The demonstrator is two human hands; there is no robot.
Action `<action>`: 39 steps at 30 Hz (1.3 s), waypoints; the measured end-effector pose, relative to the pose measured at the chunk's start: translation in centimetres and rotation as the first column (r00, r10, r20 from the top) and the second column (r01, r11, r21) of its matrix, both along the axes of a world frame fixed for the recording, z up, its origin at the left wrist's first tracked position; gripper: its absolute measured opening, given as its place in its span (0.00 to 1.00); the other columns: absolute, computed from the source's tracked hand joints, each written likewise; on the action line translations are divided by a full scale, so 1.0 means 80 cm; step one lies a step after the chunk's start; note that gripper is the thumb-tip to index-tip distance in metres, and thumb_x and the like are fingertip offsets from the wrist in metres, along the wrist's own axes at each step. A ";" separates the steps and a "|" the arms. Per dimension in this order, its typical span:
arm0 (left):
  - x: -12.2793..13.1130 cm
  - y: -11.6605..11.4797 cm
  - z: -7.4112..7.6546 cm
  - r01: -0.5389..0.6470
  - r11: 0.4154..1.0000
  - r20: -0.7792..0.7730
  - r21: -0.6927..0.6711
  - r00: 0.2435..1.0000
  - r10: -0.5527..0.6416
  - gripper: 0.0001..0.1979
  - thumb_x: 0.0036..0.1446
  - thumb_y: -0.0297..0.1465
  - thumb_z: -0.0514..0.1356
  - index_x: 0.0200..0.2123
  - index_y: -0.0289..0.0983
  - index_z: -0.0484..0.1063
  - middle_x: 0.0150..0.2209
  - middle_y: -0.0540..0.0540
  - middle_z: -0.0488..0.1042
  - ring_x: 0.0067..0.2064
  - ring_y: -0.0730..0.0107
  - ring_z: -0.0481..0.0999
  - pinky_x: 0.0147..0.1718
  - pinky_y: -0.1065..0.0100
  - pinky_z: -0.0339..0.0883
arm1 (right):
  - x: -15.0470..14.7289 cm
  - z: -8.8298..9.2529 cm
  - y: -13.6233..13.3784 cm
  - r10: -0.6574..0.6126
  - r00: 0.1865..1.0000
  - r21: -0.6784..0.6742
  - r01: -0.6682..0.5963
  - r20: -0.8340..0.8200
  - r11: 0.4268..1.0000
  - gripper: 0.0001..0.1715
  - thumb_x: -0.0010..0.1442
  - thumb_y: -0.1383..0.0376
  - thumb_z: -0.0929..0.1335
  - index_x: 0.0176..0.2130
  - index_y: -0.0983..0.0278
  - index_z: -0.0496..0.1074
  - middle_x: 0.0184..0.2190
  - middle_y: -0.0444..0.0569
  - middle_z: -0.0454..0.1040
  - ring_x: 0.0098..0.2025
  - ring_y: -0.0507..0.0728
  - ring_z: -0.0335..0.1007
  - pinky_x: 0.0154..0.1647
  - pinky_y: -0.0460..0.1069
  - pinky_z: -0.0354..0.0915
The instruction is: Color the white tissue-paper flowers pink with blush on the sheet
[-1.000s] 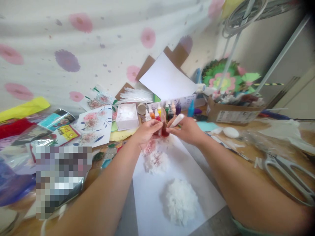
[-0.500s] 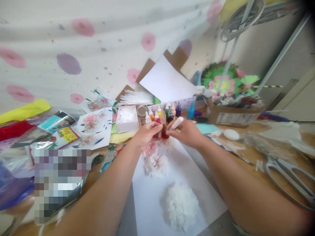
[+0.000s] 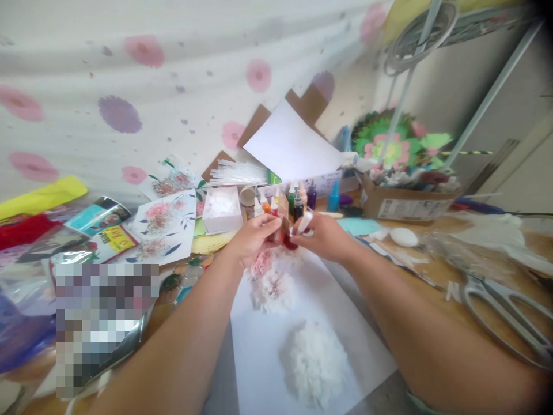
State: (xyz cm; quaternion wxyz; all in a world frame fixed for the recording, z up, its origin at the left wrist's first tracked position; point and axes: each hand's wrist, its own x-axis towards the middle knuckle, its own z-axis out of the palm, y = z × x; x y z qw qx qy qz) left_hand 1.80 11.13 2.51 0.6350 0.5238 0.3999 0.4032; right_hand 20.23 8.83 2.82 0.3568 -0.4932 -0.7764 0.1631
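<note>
My left hand (image 3: 258, 237) is closed, thumb and fingers pinching a small brownish-red thing (image 3: 288, 241) whose kind I cannot make out. My right hand (image 3: 326, 233) is closed around a short white pen-like tube (image 3: 305, 221), its lower end against the red thing. Both hands are above the far end of a white paper sheet (image 3: 250, 351). On it lie a large white fluffy paper-like flower (image 3: 318, 364), one with reddish flecks (image 3: 274, 293), and a pink one (image 3: 260, 264) close under my left hand.
Several dropper bottles (image 3: 299, 204) stand just beyond my hands, beside a white box (image 3: 222, 208). Large scissors (image 3: 496, 305) lie at the right, before a cardboard box (image 3: 410, 199). Flower pictures (image 3: 164, 225) and plastic packets (image 3: 114, 242) cover the left.
The white tube in my right hand has tipped to a steeper angle and shifted slightly toward the left. My left hand has moved slightly left, still pinching the red thing.
</note>
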 end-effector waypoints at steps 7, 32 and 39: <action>-0.013 0.006 0.005 -0.018 0.996 -0.071 0.085 0.997 0.024 0.19 0.47 0.42 0.68 0.36 0.35 0.71 0.29 0.48 0.74 0.31 0.71 0.74 0.38 0.63 0.71 | -0.003 -0.012 0.010 -0.077 0.994 -0.100 0.084 0.073 0.991 0.05 0.52 0.64 0.70 0.27 0.62 0.77 0.27 0.46 0.77 0.30 0.55 0.70 0.30 0.47 0.60; -0.025 0.006 0.029 -0.172 0.970 -0.020 0.173 0.984 0.178 0.20 0.44 0.43 0.69 0.33 0.35 0.70 0.29 0.49 0.73 0.32 0.70 0.74 0.38 0.62 0.71 | -0.031 -0.018 0.013 -0.041 0.949 0.065 0.022 0.313 0.998 0.13 0.54 0.59 0.69 0.23 0.63 0.72 0.24 0.48 0.74 0.29 0.55 0.66 0.29 0.48 0.53; -0.020 0.005 0.027 -0.135 0.980 -0.020 0.150 0.990 0.140 0.21 0.44 0.43 0.69 0.34 0.34 0.70 0.28 0.49 0.72 0.32 0.69 0.74 0.41 0.60 0.71 | -0.014 -0.017 0.016 -0.038 0.977 0.004 0.038 0.212 0.999 0.12 0.54 0.57 0.69 0.26 0.63 0.73 0.26 0.46 0.75 0.29 0.53 0.67 0.29 0.46 0.54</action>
